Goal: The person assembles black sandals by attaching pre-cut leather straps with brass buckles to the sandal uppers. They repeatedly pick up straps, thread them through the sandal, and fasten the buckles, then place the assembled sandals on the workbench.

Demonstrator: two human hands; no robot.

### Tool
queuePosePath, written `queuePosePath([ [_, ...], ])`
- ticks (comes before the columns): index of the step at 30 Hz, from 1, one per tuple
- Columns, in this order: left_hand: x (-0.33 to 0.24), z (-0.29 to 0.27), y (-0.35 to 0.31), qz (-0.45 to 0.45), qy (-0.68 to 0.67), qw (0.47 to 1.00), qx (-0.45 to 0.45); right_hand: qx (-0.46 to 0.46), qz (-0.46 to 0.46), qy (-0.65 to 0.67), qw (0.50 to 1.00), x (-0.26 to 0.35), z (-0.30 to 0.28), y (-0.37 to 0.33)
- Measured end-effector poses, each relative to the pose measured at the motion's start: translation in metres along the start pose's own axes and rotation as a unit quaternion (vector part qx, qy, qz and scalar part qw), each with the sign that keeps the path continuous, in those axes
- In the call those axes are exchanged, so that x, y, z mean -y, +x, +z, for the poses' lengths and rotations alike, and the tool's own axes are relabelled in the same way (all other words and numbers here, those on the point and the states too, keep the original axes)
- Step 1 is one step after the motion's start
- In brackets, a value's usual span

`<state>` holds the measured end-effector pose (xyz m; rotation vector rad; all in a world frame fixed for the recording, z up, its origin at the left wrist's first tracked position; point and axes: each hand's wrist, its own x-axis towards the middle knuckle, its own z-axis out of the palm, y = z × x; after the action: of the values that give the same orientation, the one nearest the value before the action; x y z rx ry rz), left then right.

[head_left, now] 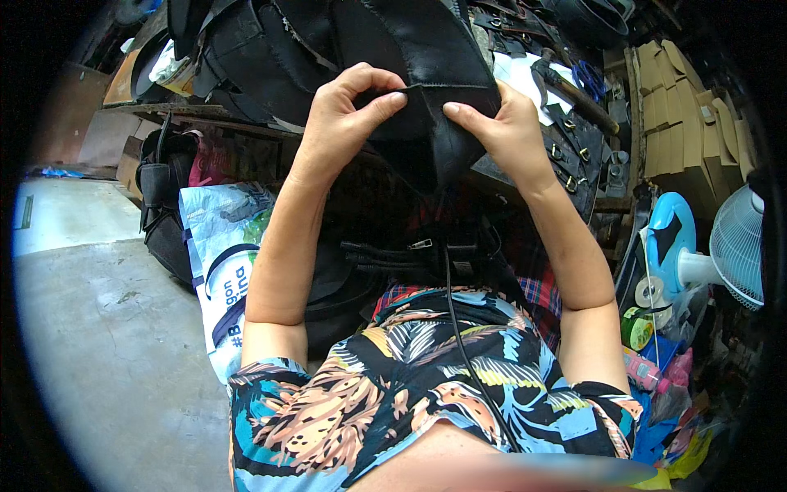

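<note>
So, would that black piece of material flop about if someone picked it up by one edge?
Probably floppy: the black piece bends between the left hand and the right hand, its lower part hanging to a point. It's likely light for its size, as its edge looks thin. Being sheet-like, it seems unlikely to roll.

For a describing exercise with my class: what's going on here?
A person is handling black material with both hands. The left hand pinches its edge between thumb and finger; the right hand has its thumb on the near side, fingers mostly hidden. More black pieces lie beyond; a fan stands to the right.
</note>
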<state>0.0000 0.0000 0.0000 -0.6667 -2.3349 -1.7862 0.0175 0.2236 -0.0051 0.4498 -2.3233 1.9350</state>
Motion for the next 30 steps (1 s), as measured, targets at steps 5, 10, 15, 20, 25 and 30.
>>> queuePosePath([
  [5,-0.003,0.002,0.001,-0.028,-0.032,0.999,0.006,0.072,-0.026,-0.004,0.997,0.023,-0.015,0.009],
  [10,0.003,0.004,0.000,-0.057,-0.108,0.992,-0.004,0.017,-0.031,-0.154,0.988,0.022,-0.009,0.021],
  [15,0.011,0.011,-0.008,-0.036,-0.135,0.987,-0.080,-0.017,-0.081,-0.171,0.982,0.002,0.006,0.018],
  [20,0.008,0.020,-0.004,-0.016,-0.025,0.997,-0.070,-0.004,-0.032,-0.190,0.981,-0.007,0.000,0.016],
  [25,0.003,0.028,0.003,-0.004,0.024,0.994,-0.108,0.062,-0.006,-0.023,0.998,-0.004,-0.007,0.012],
  [30,0.001,0.034,0.007,-0.005,0.074,0.988,-0.136,0.077,0.035,0.010,0.996,-0.001,-0.008,0.008],
])
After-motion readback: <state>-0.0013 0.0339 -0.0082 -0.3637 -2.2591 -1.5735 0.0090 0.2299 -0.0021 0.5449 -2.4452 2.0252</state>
